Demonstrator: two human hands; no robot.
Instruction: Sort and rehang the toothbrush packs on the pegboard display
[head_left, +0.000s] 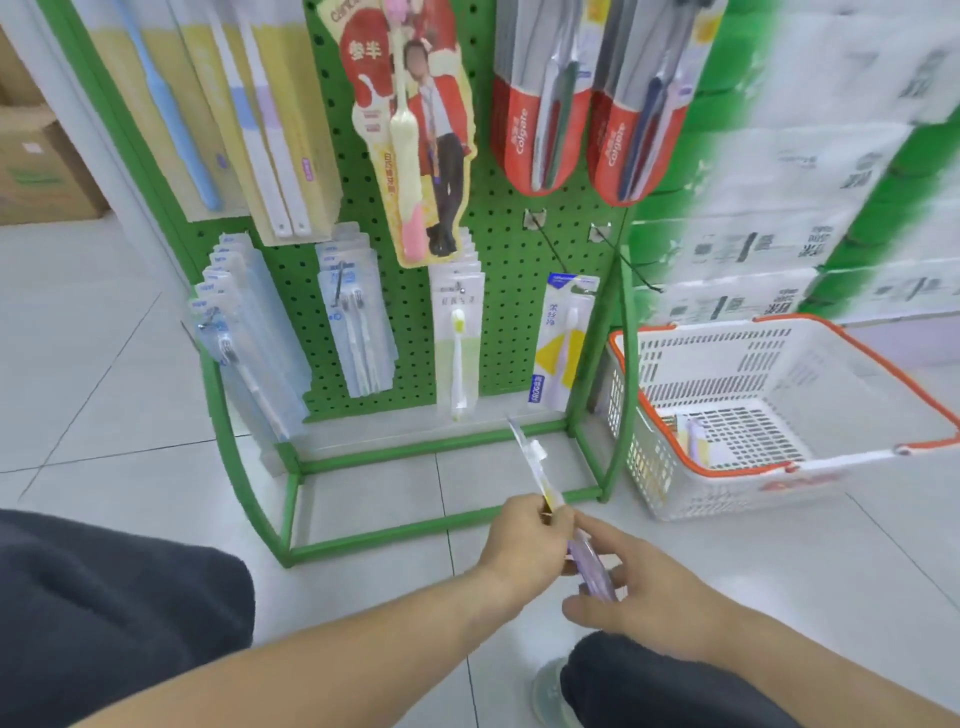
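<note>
A thin toothbrush pack with yellow and purple on it is held edge-on below the green pegboard. My left hand pinches its middle, and my right hand grips its lower purple end. The pack's top points up toward a matching yellow-and-white pack hanging at the board's lower right. Two bare black hooks stick out just above that pack. Other packs hang in rows: clear blue ones, a white-and-green one, and red Colgate packs higher up.
A white basket with an orange rim stands on the tiled floor right of the rack, with a few packs inside. The rack's green base frame lies just ahead of my hands. My dark-trousered knees fill the lower corners. Stacked white goods stand behind the basket.
</note>
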